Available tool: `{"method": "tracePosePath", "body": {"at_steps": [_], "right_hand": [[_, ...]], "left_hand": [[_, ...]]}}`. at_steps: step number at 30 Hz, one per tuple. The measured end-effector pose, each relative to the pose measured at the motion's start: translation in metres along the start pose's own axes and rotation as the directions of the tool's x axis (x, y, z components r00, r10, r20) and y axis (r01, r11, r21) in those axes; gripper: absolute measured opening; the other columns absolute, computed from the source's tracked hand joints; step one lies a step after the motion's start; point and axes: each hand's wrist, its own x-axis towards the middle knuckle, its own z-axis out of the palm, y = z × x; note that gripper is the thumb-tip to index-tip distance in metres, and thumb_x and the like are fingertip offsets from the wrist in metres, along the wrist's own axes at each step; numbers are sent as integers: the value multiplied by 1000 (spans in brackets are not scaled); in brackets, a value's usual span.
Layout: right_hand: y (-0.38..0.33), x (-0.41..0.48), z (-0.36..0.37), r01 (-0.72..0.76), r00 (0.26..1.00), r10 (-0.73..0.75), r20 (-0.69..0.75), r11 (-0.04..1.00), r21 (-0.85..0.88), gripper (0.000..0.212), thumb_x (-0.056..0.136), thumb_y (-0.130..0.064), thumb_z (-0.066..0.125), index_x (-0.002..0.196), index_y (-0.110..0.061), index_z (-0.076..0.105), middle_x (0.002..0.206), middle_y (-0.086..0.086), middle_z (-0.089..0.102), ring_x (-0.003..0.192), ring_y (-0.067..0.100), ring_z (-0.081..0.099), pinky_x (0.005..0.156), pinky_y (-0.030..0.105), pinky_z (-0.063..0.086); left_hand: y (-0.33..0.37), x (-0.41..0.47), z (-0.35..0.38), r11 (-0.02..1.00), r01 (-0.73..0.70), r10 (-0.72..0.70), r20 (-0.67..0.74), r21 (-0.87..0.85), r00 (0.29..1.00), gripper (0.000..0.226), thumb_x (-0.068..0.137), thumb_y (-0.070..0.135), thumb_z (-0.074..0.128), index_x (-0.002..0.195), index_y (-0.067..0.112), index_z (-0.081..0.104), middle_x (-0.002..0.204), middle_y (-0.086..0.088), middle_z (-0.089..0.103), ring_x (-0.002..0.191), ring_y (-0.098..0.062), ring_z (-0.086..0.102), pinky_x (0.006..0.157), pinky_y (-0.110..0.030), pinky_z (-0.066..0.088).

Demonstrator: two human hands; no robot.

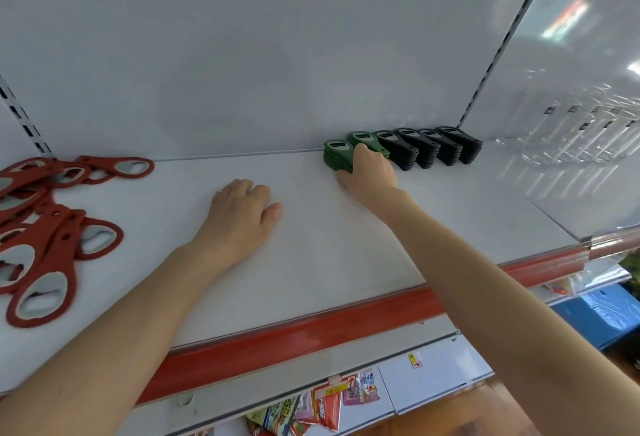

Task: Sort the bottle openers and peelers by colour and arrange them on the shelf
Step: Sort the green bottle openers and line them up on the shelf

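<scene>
On the white shelf [346, 245], a row of stacked openers stands against the back wall: two green stacks [336, 153] on the left, then several black stacks [426, 146] to the right. My right hand [370, 174] grips the near end of the leftmost green stack, fingers and thumb round it. My left hand [242, 210] rests flat on the bare shelf surface, holding nothing. A loose pile of red bottle openers [45, 227] with grey metal insides lies at the far left of the shelf.
A red price rail [311, 335] runs along the shelf's front edge. Clear glassware [568, 134] stands on the adjoining shelf at the right. Packaged goods [311, 408] hang below, and a blue box [602, 314] sits lower right.
</scene>
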Motion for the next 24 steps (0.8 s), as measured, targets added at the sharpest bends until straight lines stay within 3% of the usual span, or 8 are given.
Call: {"method": "tracePosePath", "body": {"at_steps": [4,6,9,13,18,21,24], "right_hand": [[10,-6,2,54,998,-54,-18,998,14,21,87,-14,53,85,-6,34,67,0,36,77,27,43,62,29,27],[12,-5,4,57,998,-57,-21,998,3,21,87,-12,53,80,-7,34,63,0,31,76,26,40,62,29,26],[10,0,4,26,999,-26,-18,1000,7,39,89,-11,52,64,-14,22,64,0,31,76,26,39,62,29,26],[6,7,3,-5,1000,5,-26,1000,-18,43,90,-11,52,62,-15,19,71,6,38,83,29,46,65,29,27],[0,13,3,-31,999,31,-21,999,-28,37,91,-12,54,65,-12,26,87,12,47,101,33,55,67,29,29],[-1,14,4,-32,999,31,-17,999,-11,22,91,-14,54,83,-7,35,99,18,57,104,33,55,68,29,30],[0,12,3,-26,1000,26,-9,1000,12,24,90,-15,56,88,-6,34,88,12,47,97,32,54,68,30,29]], "left_hand": [[-1,0,2,1000,-6,6,-30,1,1000,99,62,62,0,118,1,54,122,-19,51,120,-30,42,102,-40,32],[-1,1,2,1000,-8,8,-37,-4,999,97,63,62,1,116,1,55,119,-18,52,118,-31,44,100,-40,33],[-1,1,2,1000,-12,12,-48,-6,999,95,63,62,3,114,1,56,117,-18,53,115,-31,45,99,-40,34],[-1,0,2,1000,-13,13,-44,-3,999,95,63,62,3,115,1,56,118,-18,52,116,-31,45,99,-39,34],[-1,0,2,1000,-13,13,-45,1,999,95,63,61,2,116,2,55,120,-18,51,118,-30,44,100,-38,33],[0,0,1,1000,-12,12,-42,4,999,96,63,61,1,117,2,55,121,-17,51,118,-30,43,101,-37,32],[1,-1,0,1000,-6,6,-36,0,999,98,61,62,0,118,3,54,123,-17,50,120,-29,42,102,-36,31]]}}
